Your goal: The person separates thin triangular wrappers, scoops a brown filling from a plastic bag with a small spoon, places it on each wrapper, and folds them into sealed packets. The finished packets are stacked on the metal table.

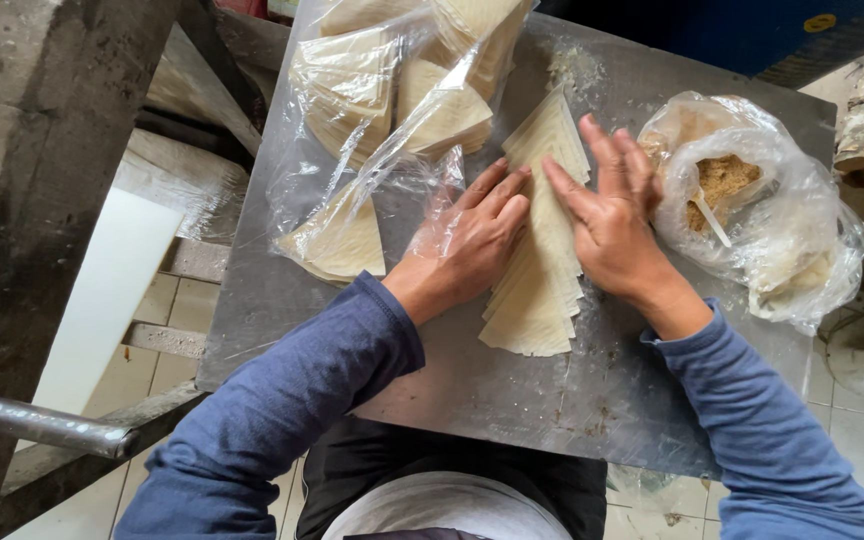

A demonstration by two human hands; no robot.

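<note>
Steel table top, scuffed and dusted with crumbs, seen from above over a tiled floor. At the centre of the view lies a fanned stack of thin, pale triangular pastry sheets, its point toward 12 o'clock and its broad end toward 6 o'clock. The left hand rests flat on the stack's edge at 9 o'clock, fingers extended and close together; the right hand rests flat on the edge at 3 o'clock, fingers slightly spread. Both palms face down and nothing is pinched. Both forearms wear blue sleeves. At 10 to 12 o'clock from the stack, touching the left hand, an open clear plastic bag holds further triangular sheets. At 3 o'clock, just beside the right hand, a second clear bag contains brown crumbly filling and a white spoon.
</note>
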